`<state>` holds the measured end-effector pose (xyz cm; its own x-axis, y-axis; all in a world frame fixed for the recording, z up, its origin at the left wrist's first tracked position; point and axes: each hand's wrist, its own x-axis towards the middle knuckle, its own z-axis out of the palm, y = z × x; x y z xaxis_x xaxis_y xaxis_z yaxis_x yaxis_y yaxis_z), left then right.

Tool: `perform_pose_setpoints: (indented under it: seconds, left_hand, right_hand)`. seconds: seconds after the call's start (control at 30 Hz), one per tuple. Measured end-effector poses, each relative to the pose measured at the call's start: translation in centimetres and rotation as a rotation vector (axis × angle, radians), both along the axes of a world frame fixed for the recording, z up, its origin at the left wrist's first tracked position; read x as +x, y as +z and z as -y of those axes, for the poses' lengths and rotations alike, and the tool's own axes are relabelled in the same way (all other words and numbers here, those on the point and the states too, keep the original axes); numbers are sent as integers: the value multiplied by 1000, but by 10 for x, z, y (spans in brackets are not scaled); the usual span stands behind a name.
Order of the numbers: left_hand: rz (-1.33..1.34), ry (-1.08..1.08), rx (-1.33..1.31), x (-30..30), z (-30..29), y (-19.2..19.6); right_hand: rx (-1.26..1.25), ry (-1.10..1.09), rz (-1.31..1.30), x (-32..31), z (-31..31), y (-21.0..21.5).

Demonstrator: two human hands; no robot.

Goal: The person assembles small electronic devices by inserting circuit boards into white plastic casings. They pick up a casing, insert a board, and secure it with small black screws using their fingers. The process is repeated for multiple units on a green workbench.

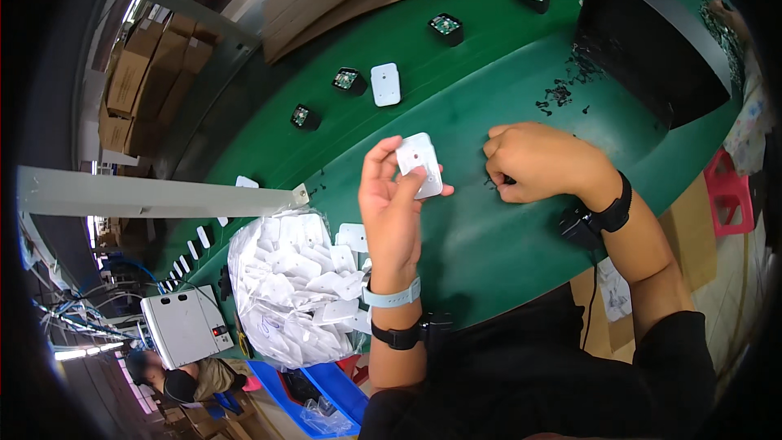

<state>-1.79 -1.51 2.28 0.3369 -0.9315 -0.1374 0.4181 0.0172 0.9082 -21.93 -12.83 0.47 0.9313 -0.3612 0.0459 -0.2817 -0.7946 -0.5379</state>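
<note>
My left hand (393, 200) grips a white plastic cover (422, 155), a flat rounded rectangle with a small hole, held above the green table with the thumb across its face. To its right, my right hand (529, 161) is low over the tabletop with its fingers curled together. A dark bit shows by its fingertips, but what they hold is hidden. Beside my left forearm lies a clear plastic bag (285, 277) heaped with similar white covers. Small black parts (560, 94) are scattered on the table beyond my right hand.
Along the green belt (489, 45) stand black housings with circuit boards (445, 27) and a white cover (385, 84). A large black bin (652, 49) lies on its side at far right. A metal bar (163, 191) crosses at left, above a white machine (186, 326). Blue trays (314, 399) sit below.
</note>
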Motion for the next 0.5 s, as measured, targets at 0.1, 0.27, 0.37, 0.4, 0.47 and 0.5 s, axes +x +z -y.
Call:
perform_pose_setpoints:
  seconds: [0.1,0.27,0.37,0.4,0.47,0.5]
  left_hand:
    - [-21,-17,53,-3,6,-22]
    - [118,-48,69,-4,5,-40]
    - [125,-55,50,-11,6,-38]
    - [138,-63,39,-11,5,-38]
    - [147,-73,16,-14,4,-37]
    - [145,-73,2,-16,4,-36]
  right_hand:
    - [30,14,69,3,4,-1]
    - [41,-67,417,6,8,13]
    - [-65,-134,564,12,6,5]
    - [-70,-152,570,14,6,2]
    - [-82,-188,582,17,5,-1]
    - [-94,-198,581,17,4,-1]
